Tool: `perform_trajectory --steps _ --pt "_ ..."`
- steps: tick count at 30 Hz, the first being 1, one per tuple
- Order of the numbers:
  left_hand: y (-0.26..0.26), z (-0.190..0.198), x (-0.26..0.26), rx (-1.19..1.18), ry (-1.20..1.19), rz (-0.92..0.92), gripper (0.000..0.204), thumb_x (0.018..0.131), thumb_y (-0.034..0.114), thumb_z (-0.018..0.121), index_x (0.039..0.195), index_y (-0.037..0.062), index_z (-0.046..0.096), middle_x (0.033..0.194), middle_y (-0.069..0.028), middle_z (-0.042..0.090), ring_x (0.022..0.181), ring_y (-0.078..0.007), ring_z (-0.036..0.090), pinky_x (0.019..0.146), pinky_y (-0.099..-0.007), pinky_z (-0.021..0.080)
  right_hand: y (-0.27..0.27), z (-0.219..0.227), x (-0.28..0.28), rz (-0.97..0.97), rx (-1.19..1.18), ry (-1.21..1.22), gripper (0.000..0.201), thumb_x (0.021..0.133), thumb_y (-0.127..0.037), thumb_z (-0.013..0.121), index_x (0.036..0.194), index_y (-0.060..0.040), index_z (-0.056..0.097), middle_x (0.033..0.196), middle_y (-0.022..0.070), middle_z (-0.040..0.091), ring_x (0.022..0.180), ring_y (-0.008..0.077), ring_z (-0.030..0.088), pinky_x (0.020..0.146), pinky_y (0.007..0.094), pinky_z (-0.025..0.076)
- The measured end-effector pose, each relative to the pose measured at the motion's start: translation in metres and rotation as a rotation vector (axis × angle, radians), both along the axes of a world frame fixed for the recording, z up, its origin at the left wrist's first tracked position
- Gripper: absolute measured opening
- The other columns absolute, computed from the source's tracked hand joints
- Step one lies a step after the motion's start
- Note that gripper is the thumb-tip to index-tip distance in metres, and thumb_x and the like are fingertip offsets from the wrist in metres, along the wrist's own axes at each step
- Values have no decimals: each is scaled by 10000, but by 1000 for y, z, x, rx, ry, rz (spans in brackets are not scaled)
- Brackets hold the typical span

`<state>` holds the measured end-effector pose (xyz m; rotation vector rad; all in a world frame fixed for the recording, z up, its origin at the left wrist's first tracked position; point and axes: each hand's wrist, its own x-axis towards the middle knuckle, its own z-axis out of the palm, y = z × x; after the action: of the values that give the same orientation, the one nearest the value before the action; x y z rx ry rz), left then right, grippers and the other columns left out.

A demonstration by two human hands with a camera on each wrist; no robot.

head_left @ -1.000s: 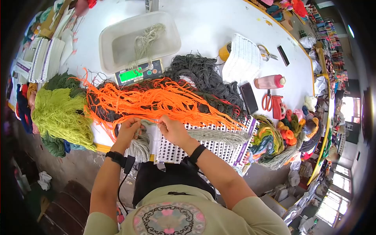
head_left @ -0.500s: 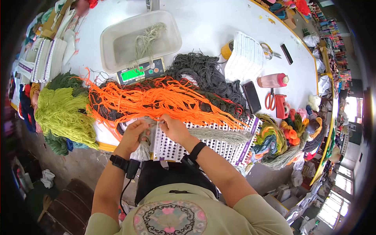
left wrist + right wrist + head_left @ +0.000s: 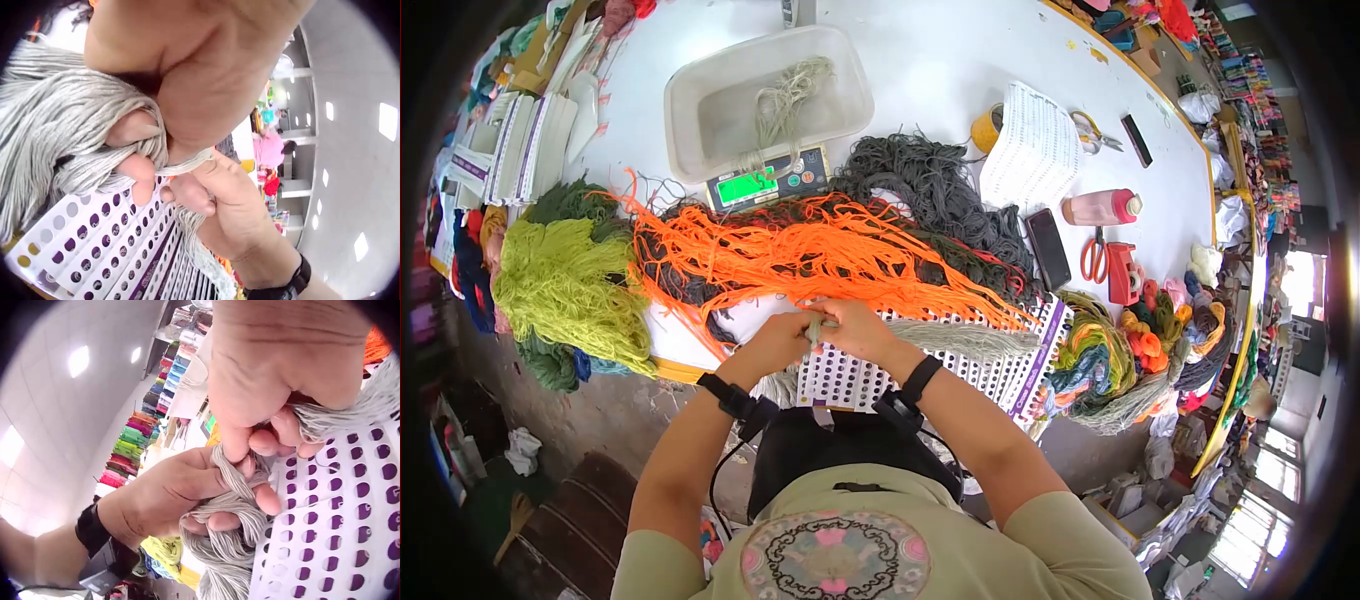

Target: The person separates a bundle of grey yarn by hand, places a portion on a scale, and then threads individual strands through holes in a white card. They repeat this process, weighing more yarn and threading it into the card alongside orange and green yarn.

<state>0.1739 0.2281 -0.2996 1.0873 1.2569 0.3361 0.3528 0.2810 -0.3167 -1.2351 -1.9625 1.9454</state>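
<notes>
Pale grey-green thread point(image 3: 75, 119) is wound through the curled fingers of my left hand point(image 3: 778, 343), its strands passing between them in both wrist views. My right hand point(image 3: 855, 330) touches the left one and pinches part of this thread point(image 3: 231, 519) at the left fingertips. Another grey hank point(image 3: 970, 340) stretches rightward from the right hand, over white cards with rows of holes point(image 3: 840, 378). Beyond both hands lies a heap of orange thread point(image 3: 800, 255).
A plastic tub point(image 3: 700, 130) with thread in it sits on a scale point(image 3: 800, 172). Dark grey thread point(image 3: 940, 190), a phone point(image 3: 1049, 248), red-handled scissors point(image 3: 1093, 262), a bottle point(image 3: 1100, 207) and a paper sheet point(image 3: 1030, 140) lie to the right. Lime thread point(image 3: 570, 290) is at left.
My left hand has moved right and now meets my right hand, where a gap was between them. The thread between the fingers is bunched closer. The head view has shifted slightly.
</notes>
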Motion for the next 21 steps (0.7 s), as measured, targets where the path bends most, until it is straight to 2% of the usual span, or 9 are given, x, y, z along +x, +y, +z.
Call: perform_trajectory --steps 4,6,7,11,13,15,18,19,21 --pt "0 -21 -16 -129 -112 83 327 853 4 536 1163 73 611 880 -21 679 583 -77 558 480 -217 440 -7 0 1 19 146 -45 325 832 -271 589 1114 -113 622 839 151 681 774 341 662 706 427 505" --pt "-4 -6 -35 -514 -717 553 224 921 91 575 1141 51 587 976 -46 667 632 -67 567 475 -183 428 -4 6 -2 31 271 -283 300 870 -314 563 1132 -172 596 789 120 679 730 343 658 656 445 499" --pt "-7 7 -48 -471 -740 556 226 948 184 590 1129 50 567 1063 -73 640 676 -62 569 466 -156 412 -5 1 -1 46 260 -259 300 870 -314 563 1132 -172 596 789 120 679 730 343 658 656 445 499" --pt "-36 46 -101 -305 -897 718 202 942 193 600 1081 55 550 1007 -54 617 660 -53 522 450 -137 391 -4 -3 -4 13 254 -189 308 910 -387 527 1143 -188 560 800 112 680 743 333 661 626 444 489" --pt "-51 57 -126 -222 -748 959 214 940 202 605 1083 56 541 930 -26 588 647 -43 499 453 -128 375 -4 -3 -3 33 229 -233 345 923 -435 511 1157 -185 547 820 113 681 765 331 663 625 441 485" --pt "-48 62 -148 -82 -829 1307 228 925 212 629 1072 56 551 874 1 562 644 -38 495 465 -122 375 -4 -8 -3 54 256 -251 345 924 -437 511 1155 -184 548 813 110 679 764 327 663 632 439 485" --pt "-63 49 -221 -2 -865 1515 215 913 198 645 1062 70 560 791 27 531 642 -36 497 477 -134 392 -6 -3 -4 59 271 -259 337 924 -437 514 1135 -178 560 793 99 673 761 318 659 645 432 484" --pt "-58 63 -211 4 -862 1519 215 913 198 645 1062 70 560 791 27 531 642 -36 497 477 -134 392 -5 -1 -6 62 258 -268 336 923 -439 517 1122 -174 569 790 95 672 757 314 659 642 428 483" --pt "-46 83 -173 143 -30 1496 189 914 157 634 1078 80 581 770 25 552 620 -44 508 471 -167 409 -1 9 -8 70 219 -296 332 912 -441 542 1094 -167 589 786 91 670 746 298 661 624 410 482"
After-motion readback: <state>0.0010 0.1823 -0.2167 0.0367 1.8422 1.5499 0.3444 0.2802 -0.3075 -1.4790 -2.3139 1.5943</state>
